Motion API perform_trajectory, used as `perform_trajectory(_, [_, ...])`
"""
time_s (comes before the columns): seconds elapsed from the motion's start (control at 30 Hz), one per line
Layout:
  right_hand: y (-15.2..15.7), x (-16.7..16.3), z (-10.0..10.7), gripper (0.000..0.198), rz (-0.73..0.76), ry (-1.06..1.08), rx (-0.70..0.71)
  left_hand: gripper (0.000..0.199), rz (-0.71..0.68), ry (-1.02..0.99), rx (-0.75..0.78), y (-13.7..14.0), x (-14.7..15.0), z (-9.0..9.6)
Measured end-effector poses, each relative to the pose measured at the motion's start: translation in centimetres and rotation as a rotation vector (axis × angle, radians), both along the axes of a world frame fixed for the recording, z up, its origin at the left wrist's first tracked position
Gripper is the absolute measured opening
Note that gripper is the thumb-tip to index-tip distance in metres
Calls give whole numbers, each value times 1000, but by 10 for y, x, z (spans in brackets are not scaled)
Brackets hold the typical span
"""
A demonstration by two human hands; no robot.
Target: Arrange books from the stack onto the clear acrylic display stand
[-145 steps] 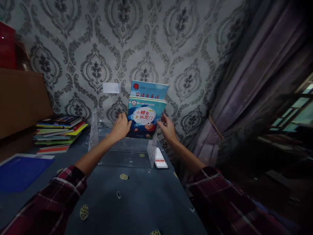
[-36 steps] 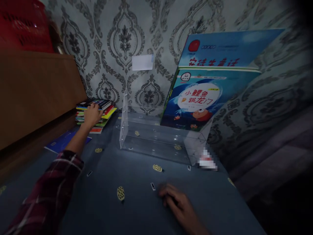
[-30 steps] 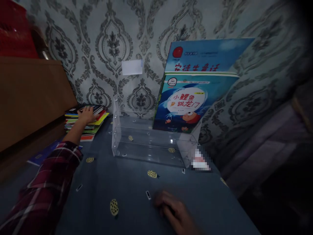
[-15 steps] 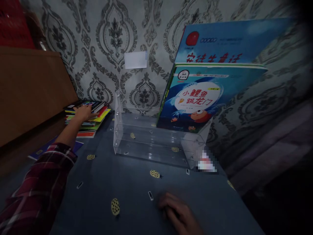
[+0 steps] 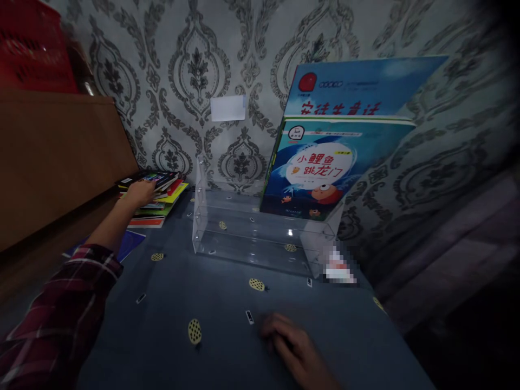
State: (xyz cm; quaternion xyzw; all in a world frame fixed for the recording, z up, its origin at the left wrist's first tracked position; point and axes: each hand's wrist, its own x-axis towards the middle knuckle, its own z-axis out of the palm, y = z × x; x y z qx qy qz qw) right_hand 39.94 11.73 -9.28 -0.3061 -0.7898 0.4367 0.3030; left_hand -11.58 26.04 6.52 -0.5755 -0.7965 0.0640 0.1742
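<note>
A red plaid sleeve (image 5: pixel 60 314) with pale stripes covers the left arm to mid-forearm; the left hand (image 5: pixel 140 190) and right hand (image 5: pixel 290 346) are bare.

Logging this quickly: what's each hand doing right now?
Left hand: on the book stack; grip unclear.
Right hand: holding nothing, resting on the tablecloth.

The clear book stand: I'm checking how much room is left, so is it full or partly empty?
Partly empty. The clear stand holds two books upright at its right end; its left side shows only bare shelves.
</note>
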Motion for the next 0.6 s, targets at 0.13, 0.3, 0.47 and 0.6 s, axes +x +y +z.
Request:
perform_trajectory(0.13, [0, -2, 3, 30, 13, 15, 16, 44, -6, 17, -4, -16, 12, -6])
perform_trajectory(0.3, [1, -2, 0, 28, 7, 1, 19, 46, -10, 12, 6, -43, 27, -20])
perform_trajectory(0.47, [1, -2, 0, 29, -2, -9, 23, 46, -9, 5, 18, -69, 39, -37])
perform_trajectory(0.6, [1, -3, 0, 30, 21, -15, 24, 49, -24, -10, 27, -89, 46, -48])
